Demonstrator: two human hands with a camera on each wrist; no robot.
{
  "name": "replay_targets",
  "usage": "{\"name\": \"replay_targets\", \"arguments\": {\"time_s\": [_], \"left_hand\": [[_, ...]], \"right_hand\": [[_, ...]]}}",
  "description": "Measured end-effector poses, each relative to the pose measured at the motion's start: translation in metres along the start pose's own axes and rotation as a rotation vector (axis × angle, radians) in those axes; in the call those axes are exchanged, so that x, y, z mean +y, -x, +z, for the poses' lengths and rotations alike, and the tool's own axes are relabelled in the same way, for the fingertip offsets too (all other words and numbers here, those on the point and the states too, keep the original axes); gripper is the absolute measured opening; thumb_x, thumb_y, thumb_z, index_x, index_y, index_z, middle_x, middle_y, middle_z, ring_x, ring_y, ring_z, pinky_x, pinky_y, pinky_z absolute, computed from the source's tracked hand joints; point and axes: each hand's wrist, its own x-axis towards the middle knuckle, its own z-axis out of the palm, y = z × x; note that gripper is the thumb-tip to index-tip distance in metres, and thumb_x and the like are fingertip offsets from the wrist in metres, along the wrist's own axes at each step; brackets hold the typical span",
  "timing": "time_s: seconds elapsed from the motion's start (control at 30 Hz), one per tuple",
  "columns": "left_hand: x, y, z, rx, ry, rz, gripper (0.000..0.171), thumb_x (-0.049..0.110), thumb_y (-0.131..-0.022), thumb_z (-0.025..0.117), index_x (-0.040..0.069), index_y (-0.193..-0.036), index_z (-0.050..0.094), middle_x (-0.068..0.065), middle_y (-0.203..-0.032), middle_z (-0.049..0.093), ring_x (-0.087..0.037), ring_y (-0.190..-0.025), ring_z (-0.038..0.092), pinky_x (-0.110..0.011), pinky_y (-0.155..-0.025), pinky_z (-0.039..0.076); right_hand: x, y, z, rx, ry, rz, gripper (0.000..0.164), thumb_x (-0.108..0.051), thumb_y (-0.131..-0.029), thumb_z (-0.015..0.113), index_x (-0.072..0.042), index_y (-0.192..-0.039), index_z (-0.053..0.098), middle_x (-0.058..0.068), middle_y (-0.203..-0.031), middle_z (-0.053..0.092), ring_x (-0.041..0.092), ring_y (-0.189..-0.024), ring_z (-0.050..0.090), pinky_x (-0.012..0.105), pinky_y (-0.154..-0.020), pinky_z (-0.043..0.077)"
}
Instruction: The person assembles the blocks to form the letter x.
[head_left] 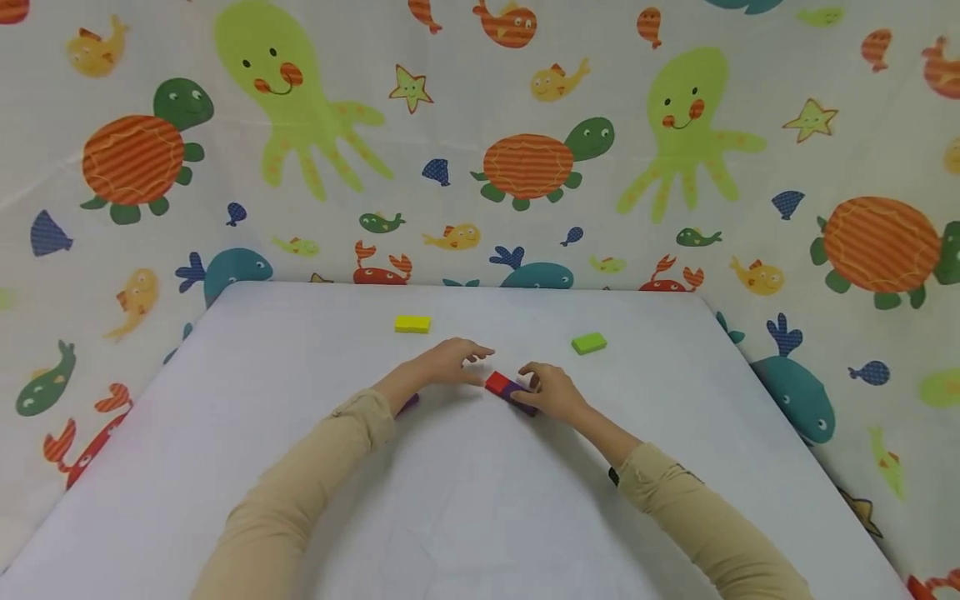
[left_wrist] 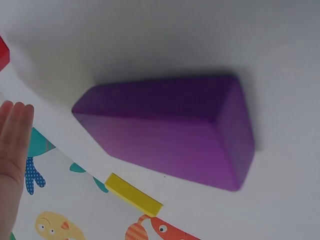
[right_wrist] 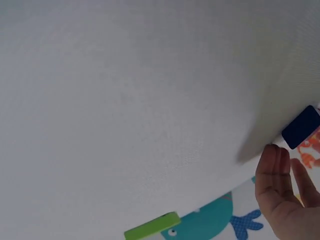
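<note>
Beige sleeves [head_left: 322, 475] nearest, rolled back at the cuffs and stretched forward over a white worktop [head_left: 450, 525]. Next, a purple block [left_wrist: 165, 142], mostly hidden behind the left wrist in the head view but plain in the left wrist view: flat on the surface, untouched. Farther in, right hand [head_left: 557, 392] arched over a dark purple-blue block [right_wrist: 301, 127], thumb and fingers to either side; cannot tell from these views whether clamped on it or only resting against it. Joined to its far left end, in line and on a slant, a red block [head_left: 497, 382]. Left hand [head_left: 446, 362] just beside that red end, grip apart, palm bare, nothing held.

Looks like the step of setting blocks end to end, red and dark already meeting. Would call next for a light touch — ends kept flush, then fingers lifted clear without a nudge.

Beyond, well apart on the worktop, a lime green block [head_left: 588, 342] to the right, then a yellow block [head_left: 412, 324] near the back edge. Behind everything, a white printed cloth [head_left: 465, 87] — whales and crabs low down, turtles and octopuses above — wrapping round both sides as well.
</note>
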Motion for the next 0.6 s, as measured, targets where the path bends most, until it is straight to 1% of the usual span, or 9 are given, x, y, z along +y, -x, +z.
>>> {"name": "replay_targets", "arguments": {"time_s": [0.07, 0.13, 0.23, 0.3, 0.37, 0.43, 0.53, 0.6], "left_hand": [[0.000, 0.007, 0.001, 0.019, -0.017, -0.002, 0.057, 0.028, -0.087, 0.068, 0.014, -0.138, 0.049, -0.010, -0.127, 0.060, -0.025, -0.115, 0.055, -0.040, -0.098, 0.047], [0.000, 0.013, 0.003, 0.037, -0.023, -0.006, 0.057, 0.029, -0.087, 0.068, 0.014, -0.138, 0.049, -0.010, -0.128, 0.059, -0.026, -0.117, 0.054, -0.042, -0.101, 0.045], [0.003, 0.023, 0.006, 0.070, -0.020, -0.006, 0.054, 0.028, -0.088, 0.067, 0.013, -0.137, 0.050, -0.010, -0.131, 0.058, -0.028, -0.124, 0.050, -0.045, -0.106, 0.040], [0.004, 0.029, 0.007, 0.096, -0.023, -0.003, 0.052, 0.028, -0.088, 0.066, 0.013, -0.136, 0.052, -0.010, -0.133, 0.057, -0.029, -0.127, 0.048, -0.047, -0.108, 0.037], [0.007, 0.036, 0.008, 0.121, -0.029, 0.000, 0.051, 0.027, -0.088, 0.066, 0.012, -0.135, 0.053, -0.010, -0.133, 0.057, -0.029, -0.129, 0.047, -0.048, -0.109, 0.036], [0.010, 0.043, 0.009, 0.139, -0.045, 0.001, 0.050, 0.027, -0.089, 0.065, 0.012, -0.135, 0.052, -0.010, -0.133, 0.057, -0.030, -0.129, 0.047, -0.048, -0.109, 0.036], [0.014, 0.053, 0.011, 0.159, -0.060, 0.000, 0.051, 0.027, -0.090, 0.064, 0.011, -0.136, 0.051, -0.011, -0.133, 0.057, -0.030, -0.128, 0.047, -0.048, -0.108, 0.037], [0.015, 0.060, 0.012, 0.168, -0.070, -0.002, 0.051, 0.027, -0.090, 0.063, 0.010, -0.136, 0.050, -0.012, -0.133, 0.056, -0.030, -0.128, 0.047, -0.047, -0.108, 0.037]], "right_hand": [[0.002, 0.004, 0.001, 0.004, 0.003, -0.029, 0.036, -0.021, -0.084, 0.071, 0.001, -0.112, 0.063, 0.013, -0.088, 0.064, 0.018, -0.075, 0.057, 0.026, -0.064, 0.051], [0.004, 0.008, 0.003, 0.000, 0.013, -0.062, 0.034, -0.019, -0.085, 0.069, 0.001, -0.111, 0.063, 0.013, -0.091, 0.065, 0.019, -0.077, 0.059, 0.028, -0.068, 0.052], [0.006, 0.015, 0.004, 0.000, 0.029, -0.110, 0.031, -0.017, -0.087, 0.067, 0.002, -0.111, 0.064, 0.015, -0.099, 0.065, 0.023, -0.088, 0.061, 0.036, -0.079, 0.053], [0.007, 0.020, 0.004, 0.006, 0.043, -0.155, 0.029, -0.015, -0.088, 0.065, 0.002, -0.112, 0.064, 0.016, -0.106, 0.065, 0.027, -0.097, 0.061, 0.041, -0.087, 0.052], [0.008, 0.025, 0.004, 0.018, 0.063, -0.212, 0.028, -0.013, -0.088, 0.064, 0.003, -0.112, 0.064, 0.018, -0.110, 0.064, 0.031, -0.105, 0.060, 0.044, -0.093, 0.049], [0.009, 0.029, 0.004, 0.025, 0.083, -0.267, 0.028, -0.011, -0.089, 0.063, 0.004, -0.112, 0.063, 0.019, -0.112, 0.063, 0.033, -0.109, 0.059, 0.046, -0.096, 0.047], [0.011, 0.035, 0.003, 0.028, 0.124, -0.338, 0.028, -0.008, -0.089, 0.062, 0.005, -0.114, 0.062, 0.020, -0.114, 0.062, 0.034, -0.110, 0.059, 0.045, -0.096, 0.048], [0.011, 0.036, 0.002, 0.017, 0.147, -0.359, 0.029, -0.007, -0.089, 0.061, 0.004, -0.116, 0.061, 0.020, -0.117, 0.062, 0.034, -0.111, 0.059, 0.044, -0.096, 0.048]]}}
